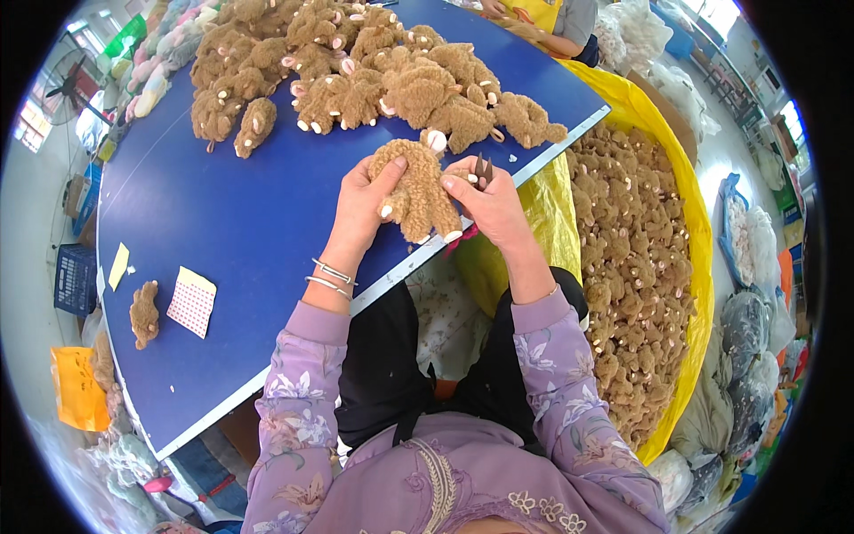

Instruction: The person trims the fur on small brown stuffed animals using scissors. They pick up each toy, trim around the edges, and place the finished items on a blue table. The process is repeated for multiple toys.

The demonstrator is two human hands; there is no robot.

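Note:
A curly brown plush toy with white-tipped limbs is held just above the front edge of the blue table. My left hand is closed around one side of it, thumb lying on top of the fur. On its other side, my right hand pinches a small limb between thumb and fingers. Thread snips are tucked in that same hand, their two dark blades pointing away from me. A bit of pink shows beneath the toy, too small to make out.
A heap of similar plush toys covers the table's far part. At the left lie one small plush piece and a dotted sheet. A yellow-lined container full of brown plush stands to my right. Across the table is another person.

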